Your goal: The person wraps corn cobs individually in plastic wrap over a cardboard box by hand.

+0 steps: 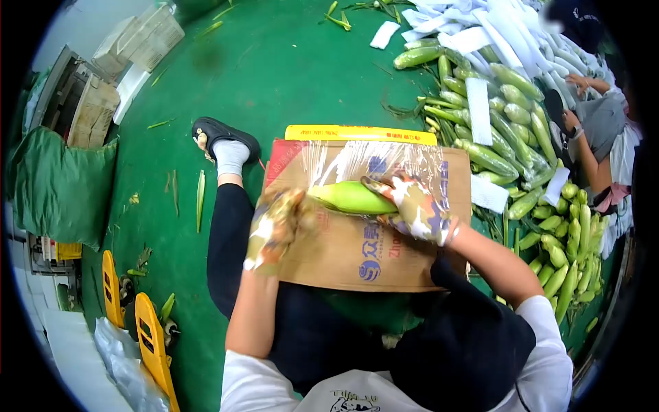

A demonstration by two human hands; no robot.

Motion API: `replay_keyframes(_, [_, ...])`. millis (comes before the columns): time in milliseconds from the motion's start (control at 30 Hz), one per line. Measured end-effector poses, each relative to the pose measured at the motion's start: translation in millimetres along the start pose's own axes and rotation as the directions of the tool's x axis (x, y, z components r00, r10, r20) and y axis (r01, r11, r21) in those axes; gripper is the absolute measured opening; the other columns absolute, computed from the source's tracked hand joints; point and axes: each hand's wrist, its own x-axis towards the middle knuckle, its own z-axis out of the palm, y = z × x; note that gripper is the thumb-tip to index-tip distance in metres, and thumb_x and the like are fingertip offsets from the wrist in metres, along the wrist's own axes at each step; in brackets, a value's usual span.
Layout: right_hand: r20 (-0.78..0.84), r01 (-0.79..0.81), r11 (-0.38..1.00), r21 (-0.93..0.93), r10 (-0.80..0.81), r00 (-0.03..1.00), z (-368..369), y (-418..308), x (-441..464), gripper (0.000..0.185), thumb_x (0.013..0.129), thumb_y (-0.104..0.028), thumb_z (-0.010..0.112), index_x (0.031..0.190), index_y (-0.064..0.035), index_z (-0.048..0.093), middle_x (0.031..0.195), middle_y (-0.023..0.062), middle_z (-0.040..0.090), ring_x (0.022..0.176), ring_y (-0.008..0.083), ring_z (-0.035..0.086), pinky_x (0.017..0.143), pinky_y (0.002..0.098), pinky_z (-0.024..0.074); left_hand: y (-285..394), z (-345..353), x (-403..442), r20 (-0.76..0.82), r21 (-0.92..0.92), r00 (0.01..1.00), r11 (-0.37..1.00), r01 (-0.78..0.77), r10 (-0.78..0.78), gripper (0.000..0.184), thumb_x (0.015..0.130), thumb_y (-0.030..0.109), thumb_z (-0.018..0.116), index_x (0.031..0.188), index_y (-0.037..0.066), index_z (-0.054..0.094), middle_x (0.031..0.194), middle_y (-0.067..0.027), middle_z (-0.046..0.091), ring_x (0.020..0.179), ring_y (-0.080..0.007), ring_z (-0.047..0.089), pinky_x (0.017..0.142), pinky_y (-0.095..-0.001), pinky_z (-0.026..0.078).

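An ear of corn (351,198) in pale green husk lies across the cardboard (322,254) on the person's lap. My right hand (415,208), in a camouflage-patterned glove, is closed round the corn's right end. My left hand (274,230), gloved alike, is by the corn's left tip; its fingers are smeared by motion, and whether they grip anything is unclear. Clear plastic film (371,158) spreads over the upper cardboard, below a long yellow box (360,134) at its far edge.
On the right lies a heap of film-wrapped corn (511,127), with unwrapped corn (566,254) nearer and white foam sleeves (494,31) behind. Another person's hand (571,121) is beside the heap. At left are a green sack (62,185) and yellow pallet-jack forks (152,343).
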Motion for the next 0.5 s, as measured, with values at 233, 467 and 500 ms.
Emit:
replay_keyframes(233, [-0.207,-0.121,0.991,-0.049,0.108,0.972,-40,15,-12,0.036,0.077,-0.018,0.068,0.109,-0.0045,0.060,0.098,0.0161,0.057,0.089,0.0343,0.058,0.077,0.0443,0.0467,-31,48,69,0.501,0.824,0.821,0.138,-0.549,0.274,0.058,0.089,0.044,0.055,0.131,0.005,0.043,0.124,-0.0266,0.053,0.123,-0.0353,0.046,0.102,-0.0433,0.037])
replay_keyframes(467, [-0.199,-0.357,0.829,-0.431,0.298,0.933,5,18,-110,0.037,0.080,-0.030,0.063,0.106,-0.0044,0.057,0.106,0.0169,0.056,0.092,0.0373,0.057,0.076,0.0451,0.0478,-23,58,68,0.605,0.795,0.711,-0.220,-0.565,0.359,0.061,0.069,0.055,0.069,0.112,0.012,0.062,0.107,-0.0162,0.058,0.103,-0.0319,0.054,0.092,-0.0446,0.037])
replay_keyframes(500, [-0.222,-0.399,0.821,-0.410,0.334,0.916,7,37,-115,0.030,0.080,-0.022,0.062,0.103,-0.0045,0.057,0.101,0.0166,0.057,0.089,0.0369,0.057,0.072,0.0445,0.0483,-20,56,69,0.666,0.746,0.667,-0.294,-0.598,0.332,0.054,0.068,0.051,0.071,0.104,0.012,0.067,0.104,-0.0139,0.060,0.098,-0.0301,0.056,0.088,-0.0438,0.039])
